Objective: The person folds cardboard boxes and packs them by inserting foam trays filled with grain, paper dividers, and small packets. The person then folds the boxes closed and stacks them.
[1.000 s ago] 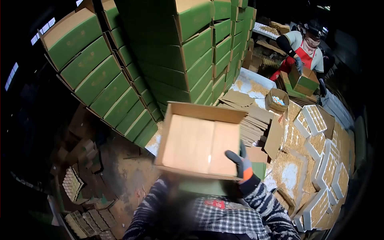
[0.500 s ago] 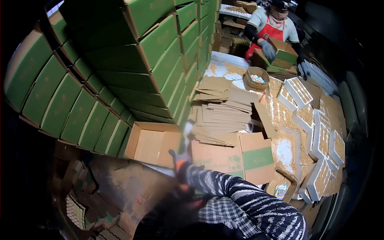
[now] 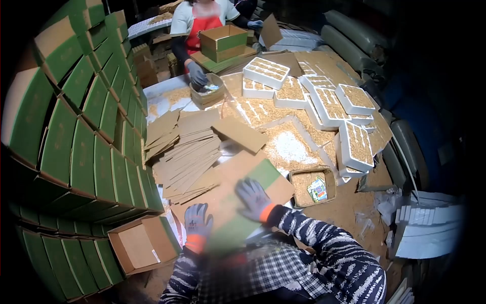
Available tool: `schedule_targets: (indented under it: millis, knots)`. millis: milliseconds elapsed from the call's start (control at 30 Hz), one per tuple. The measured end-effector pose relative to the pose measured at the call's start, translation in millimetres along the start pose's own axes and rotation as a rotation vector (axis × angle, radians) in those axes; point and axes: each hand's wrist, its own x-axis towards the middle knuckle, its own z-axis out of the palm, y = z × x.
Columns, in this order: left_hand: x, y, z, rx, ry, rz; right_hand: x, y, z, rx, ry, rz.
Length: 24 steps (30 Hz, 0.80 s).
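Observation:
A flattened cardboard carton (image 3: 230,177) with green bands lies before me at the near side of the table. My right hand (image 3: 253,197), in a grey glove with an orange cuff, rests on it near the green band, fingers spread. My left hand (image 3: 198,221), gloved the same way, is at the carton's near left edge with its fingers stretched out and nothing in them. An open empty box (image 3: 139,244) stands low to the left of that hand. Just beyond the carton is a fanned pile of cardboard sheets (image 3: 190,154).
Green boxes (image 3: 83,147) are stacked high on the left. White trays (image 3: 331,104) filled with tan grains sit at the right. A small box (image 3: 313,186) holding printed packets is near my right arm. Across the table, a co-worker (image 3: 205,30) reaches into a round container (image 3: 207,93).
The view has swung right. A gloved hand that was beside the open box has come away, and both hands are now at the flattened carton. The co-worker's hand has moved to the round container.

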Motion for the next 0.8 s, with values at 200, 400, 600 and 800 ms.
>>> schedule_targets:
  millis: [200, 400, 600, 800]
  knots:
    - [48.9, -5.6, 29.5, 0.296, -0.028, -0.088, -95.1, 12.6, 36.2, 0.014, -0.197, -0.125]
    - [80.5, 22.3, -45.9, 0.183, -0.492, -0.337, -50.3, 59.9, -39.9, 0.414, 0.024, -0.133]
    - [99.2, 172.1, -184.6, 0.323, 0.038, -0.014, 25.2, 64.8, -197.0, 0.092, 0.505, -0.25]
    - [94.6, 181.0, -177.1, 0.182, -0.233, -0.068, 8.9, 78.3, -159.0, 0.112, 0.547, -0.652]
